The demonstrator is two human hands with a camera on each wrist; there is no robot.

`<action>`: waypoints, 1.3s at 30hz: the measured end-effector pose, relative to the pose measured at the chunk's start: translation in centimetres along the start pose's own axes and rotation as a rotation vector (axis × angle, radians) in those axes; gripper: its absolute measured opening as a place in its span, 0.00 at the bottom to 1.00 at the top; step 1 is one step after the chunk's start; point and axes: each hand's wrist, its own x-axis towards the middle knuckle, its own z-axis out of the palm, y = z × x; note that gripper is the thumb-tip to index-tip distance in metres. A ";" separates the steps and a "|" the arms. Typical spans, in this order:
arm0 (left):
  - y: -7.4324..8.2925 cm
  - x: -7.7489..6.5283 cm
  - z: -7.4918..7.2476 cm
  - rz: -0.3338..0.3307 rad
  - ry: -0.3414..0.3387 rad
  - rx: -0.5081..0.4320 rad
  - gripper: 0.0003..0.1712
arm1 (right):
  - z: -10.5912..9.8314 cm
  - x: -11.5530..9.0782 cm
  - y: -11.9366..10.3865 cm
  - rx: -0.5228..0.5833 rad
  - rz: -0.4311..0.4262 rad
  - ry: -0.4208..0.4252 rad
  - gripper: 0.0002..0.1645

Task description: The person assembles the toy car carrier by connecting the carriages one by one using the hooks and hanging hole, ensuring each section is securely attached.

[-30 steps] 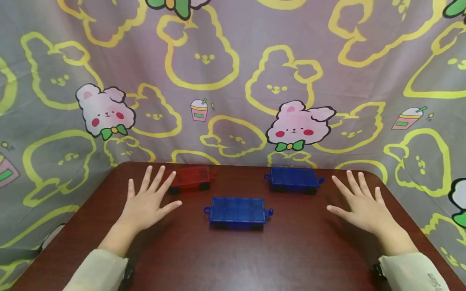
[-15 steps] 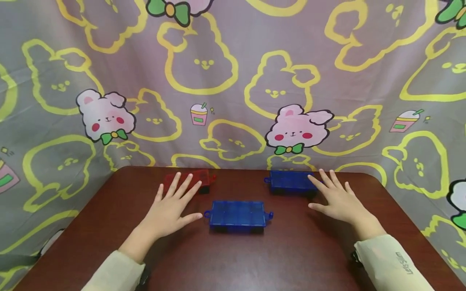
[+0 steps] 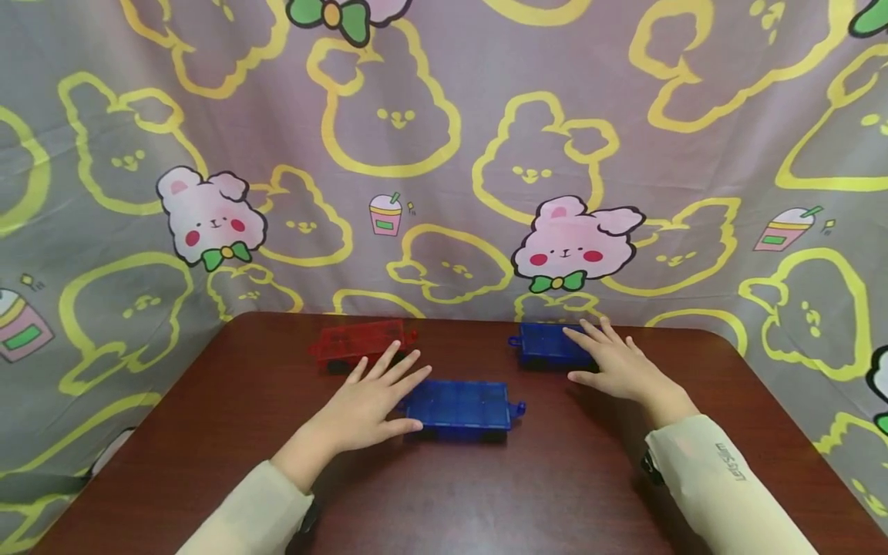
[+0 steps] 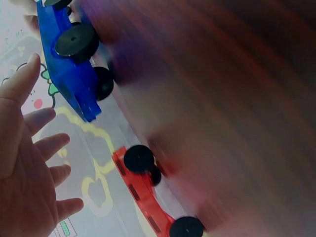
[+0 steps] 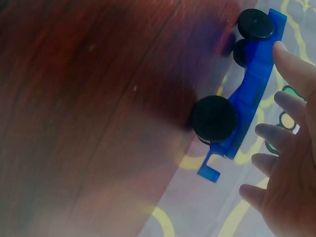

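Near the table's middle lies a blue toy wagon, a flat translucent cart with black wheels and a coupling at its end. My left hand hovers at its left end, fingers spread and straight, overlapping that end in the head view. A second blue toy wagon stands at the back right. Over its right end is my right hand, fingers straight and holding nothing; it hides the coupling there. A red toy wagon stands at the back left, beyond my left fingertips. In the left wrist view the red wagon shows its black wheels.
The dark brown wooden table has rounded far corners. Behind it hangs a grey curtain printed with yellow outlines and rabbit faces. It closes in the table's back and both sides.
Both hands have moved inward: the left one rightward from beside the red wagon to the middle blue wagon, the right one leftward over the back blue wagon. The wagons have not moved.
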 end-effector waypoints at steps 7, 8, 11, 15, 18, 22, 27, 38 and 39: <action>0.9 1.5 0.4 0.057 -0.072 -0.052 0.45 | 0.8 1.5 0.0 0.020 -0.043 0.007 0.44; 1.0 1.7 0.5 0.063 -0.083 -0.056 0.45 | 0.8 1.7 -0.1 0.022 -0.042 0.003 0.44; 1.2 2.2 0.7 0.089 -0.112 -0.070 0.45 | 1.0 2.0 -0.2 0.036 -0.037 -0.010 0.44; 1.4 2.8 0.7 0.126 -0.141 -0.086 0.44 | 1.2 2.3 -0.1 0.052 -0.034 -0.019 0.44; 1.4 3.1 0.7 0.134 -0.157 -0.095 0.43 | 1.3 2.4 0.1 0.058 -0.035 -0.016 0.44; 1.5 3.4 0.6 0.122 -0.173 -0.102 0.44 | 1.3 2.6 0.3 0.062 -0.039 -0.011 0.44; 1.7 3.7 0.5 0.115 -0.180 -0.112 0.43 | 1.3 2.7 0.3 0.074 -0.046 -0.015 0.43; 1.9 3.9 0.5 0.092 -0.163 -0.165 0.41 | 1.0 2.6 1.1 0.083 -0.089 0.033 0.37; 1.9 4.0 0.5 0.095 -0.158 -0.171 0.41 | 0.9 2.5 1.1 0.087 -0.089 0.034 0.37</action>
